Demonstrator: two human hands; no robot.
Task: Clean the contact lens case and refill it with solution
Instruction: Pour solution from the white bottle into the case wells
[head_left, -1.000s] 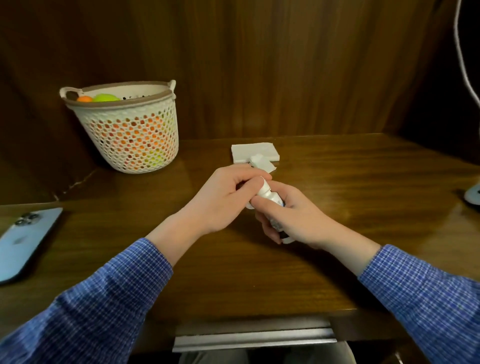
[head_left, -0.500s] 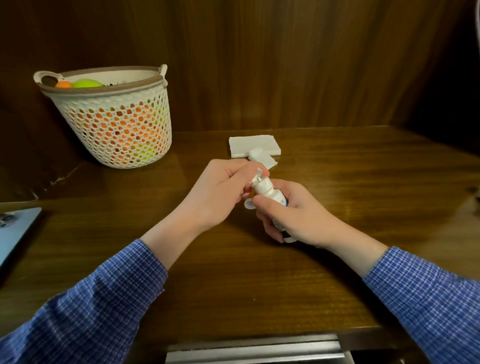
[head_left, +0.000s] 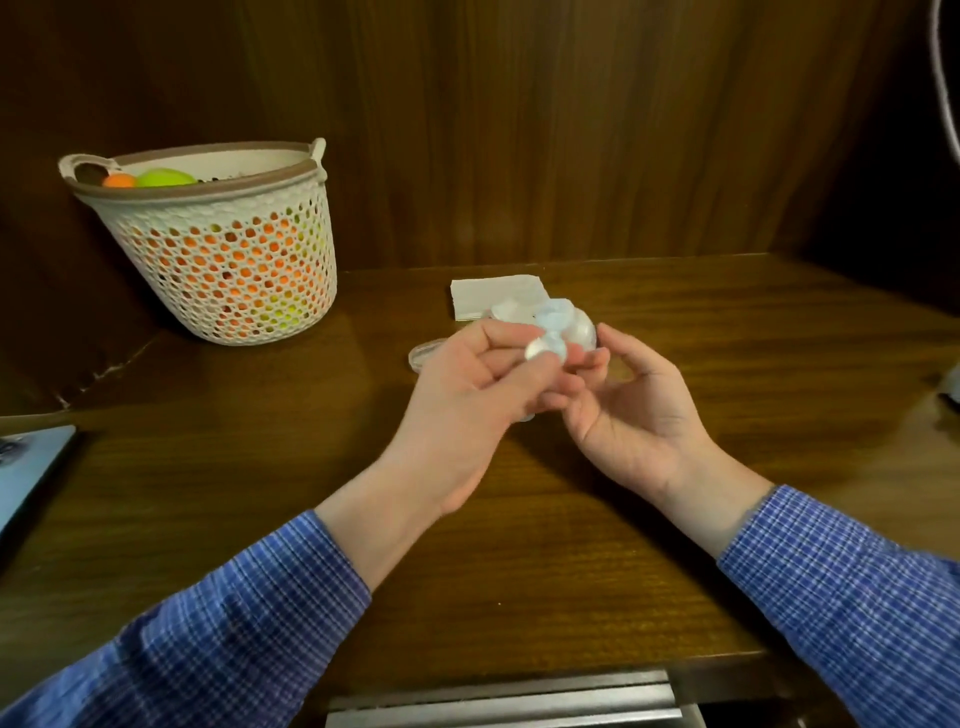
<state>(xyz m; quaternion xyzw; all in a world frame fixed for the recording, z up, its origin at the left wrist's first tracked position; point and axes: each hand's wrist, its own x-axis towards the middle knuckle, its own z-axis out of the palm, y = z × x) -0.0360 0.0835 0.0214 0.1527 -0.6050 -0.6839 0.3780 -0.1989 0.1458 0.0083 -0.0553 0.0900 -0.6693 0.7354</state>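
Translucent plastic, blurred, shows between two raised hands above a dark wooden table (head_left: 675, 519): it looks like the contact lens case (head_left: 563, 325), though its parts cannot be told apart. The left hand (head_left: 467, 400) pinches a small round white piece (head_left: 543, 347) at its fingertips. The right hand (head_left: 631, 410), palm up, has curled fingers touching the case. Behind lies a folded white tissue (head_left: 493, 293); far left stands a perforated basket (head_left: 223, 244) holding coloured balls.
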